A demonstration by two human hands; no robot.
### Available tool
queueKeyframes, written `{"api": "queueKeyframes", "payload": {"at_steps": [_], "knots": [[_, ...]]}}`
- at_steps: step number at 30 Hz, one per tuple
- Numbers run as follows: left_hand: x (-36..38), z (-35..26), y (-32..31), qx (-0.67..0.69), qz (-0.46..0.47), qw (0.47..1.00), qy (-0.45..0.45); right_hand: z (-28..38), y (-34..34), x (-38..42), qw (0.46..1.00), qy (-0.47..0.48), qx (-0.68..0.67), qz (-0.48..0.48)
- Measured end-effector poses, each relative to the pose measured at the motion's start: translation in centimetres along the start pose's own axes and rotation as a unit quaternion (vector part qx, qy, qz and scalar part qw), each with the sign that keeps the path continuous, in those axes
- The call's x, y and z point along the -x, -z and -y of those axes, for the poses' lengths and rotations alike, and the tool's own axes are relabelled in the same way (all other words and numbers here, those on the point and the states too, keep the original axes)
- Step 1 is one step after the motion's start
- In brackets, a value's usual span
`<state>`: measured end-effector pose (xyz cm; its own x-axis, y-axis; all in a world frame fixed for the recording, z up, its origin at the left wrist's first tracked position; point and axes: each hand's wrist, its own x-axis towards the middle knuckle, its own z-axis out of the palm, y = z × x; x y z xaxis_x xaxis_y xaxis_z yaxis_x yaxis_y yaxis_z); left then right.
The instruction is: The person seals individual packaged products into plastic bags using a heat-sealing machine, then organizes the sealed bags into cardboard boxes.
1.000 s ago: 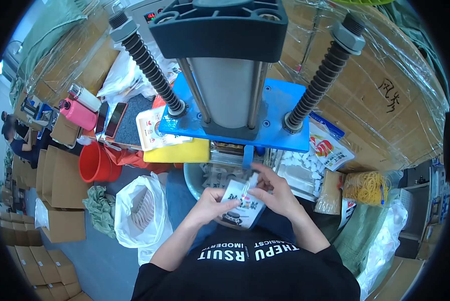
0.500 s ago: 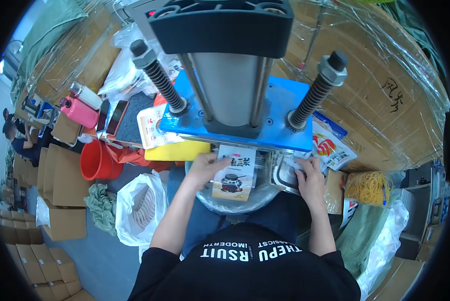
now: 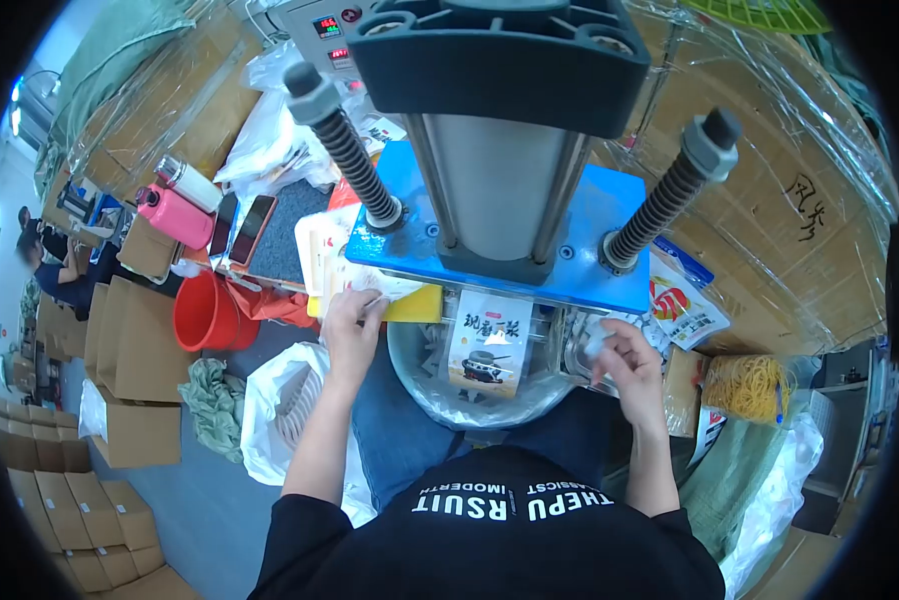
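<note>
A printed pouch (image 3: 489, 350) with a black pot picture hangs from under the blue plate of a press (image 3: 579, 200), its top edge hidden, with neither hand on it. My left hand (image 3: 352, 330) is at the front edge of a stack of pale pouches (image 3: 321, 250) on a yellow block (image 3: 414, 304); its fingers lie on the stack with the thumb apart. My right hand (image 3: 631, 368) is raised over a metal tray (image 3: 572, 345) right of the hanging pouch. Its bent fingers pinch a small white sachet (image 3: 596, 345), partly blurred.
Below the pouch sits a plastic-lined tub (image 3: 424, 395) between the knees. Two spring posts rise from the press. On the left are a red bucket (image 3: 204, 318), a white bag (image 3: 269, 390) and a pink bottle (image 3: 179, 218). Yellow rubber bands (image 3: 749, 388) lie on the right. Another person sits far left.
My left hand has let go of the printed pouch and moved left to the pouch stack. My right hand has lifted slightly from the tray with the sachet. The view has shifted.
</note>
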<state>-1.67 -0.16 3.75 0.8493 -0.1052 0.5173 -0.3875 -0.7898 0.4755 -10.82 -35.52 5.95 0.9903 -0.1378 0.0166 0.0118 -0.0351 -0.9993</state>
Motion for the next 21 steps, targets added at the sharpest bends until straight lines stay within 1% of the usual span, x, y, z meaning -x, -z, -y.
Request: {"api": "queueKeyframes", "payload": {"at_steps": [1,2,4,5,6,8,9,10,11,12,13,15,16,17,18,19,20,21], "knots": [[-0.2,-0.9,-0.3,0.022,-0.026,0.998,0.049,0.8,-0.3,0.3,0.991,-0.076,-0.112,0.025],[0.3,-2.2,-0.5,0.037,-0.026,0.997,0.056,-0.1,-0.2,0.7,0.99,-0.096,-0.094,0.05],[1.1,-5.1,-0.4,0.033,0.021,0.999,-0.019,0.2,-1.1,0.6,0.992,-0.05,0.065,0.093],[1.0,-6.1,-0.5,0.032,0.015,0.998,-0.049,1.6,-1.3,-0.1,0.972,0.077,0.186,0.119],[0.9,-5.6,-1.0,0.011,-0.005,0.998,-0.067,2.8,-1.6,-0.7,0.972,0.074,0.189,0.118],[0.7,-2.5,-1.7,-0.054,-0.045,0.992,-0.108,5.0,-2.2,-1.6,0.963,0.122,0.174,0.167],[0.8,-0.7,-1.9,-0.059,-0.048,0.991,-0.111,5.7,-2.4,-1.8,0.963,0.115,0.18,0.165],[0.8,1.0,-2.0,-0.034,-0.02,0.993,-0.111,5.6,-2.5,-1.8,0.963,0.121,0.176,0.166],[0.6,2.0,-1.8,-0.009,0.008,0.994,-0.11,5.2,-2.3,-1.6,0.966,0.094,0.181,0.161],[-0.2,1.9,-0.9,0.029,0.063,0.994,-0.084,4.6,-2.3,-1.5,0.967,0.067,0.187,0.156],[-1.0,1.6,-0.2,0.026,0.061,0.994,-0.085,3.7,-2.4,-1.2,0.967,0.07,0.185,0.158],[-1.7,1.1,0.8,0.101,0.179,0.978,0.02,1.3,-2.7,0.0,0.989,-0.05,0.068,0.122],[-1.6,1.8,0.5,0.109,0.169,0.979,0.023,0.7,-2.9,0.5,0.989,-0.052,0.067,0.124],[-1.2,1.1,0.6,0.109,0.169,0.979,0.023,0.2,-3.1,0.8,0.99,-0.071,0.011,0.118],[-0.8,-0.4,0.6,0.073,0.131,0.988,0.023,0.1,-3.1,0.9,0.989,-0.089,-0.044,0.108],[-0.3,-2.3,0.6,0.039,0.095,0.995,0.021,0.3,-3.1,0.9,0.99,-0.089,-0.044,0.101],[0.0,-4.8,1.0,0.051,0.104,0.993,0.004,0.7,-2.9,0.8,0.991,-0.068,0.009,0.118],[0.7,-6.6,0.8,0.093,0.115,0.989,0.0,1.3,-2.6,0.6,0.988,-0.047,0.065,0.135]]}}
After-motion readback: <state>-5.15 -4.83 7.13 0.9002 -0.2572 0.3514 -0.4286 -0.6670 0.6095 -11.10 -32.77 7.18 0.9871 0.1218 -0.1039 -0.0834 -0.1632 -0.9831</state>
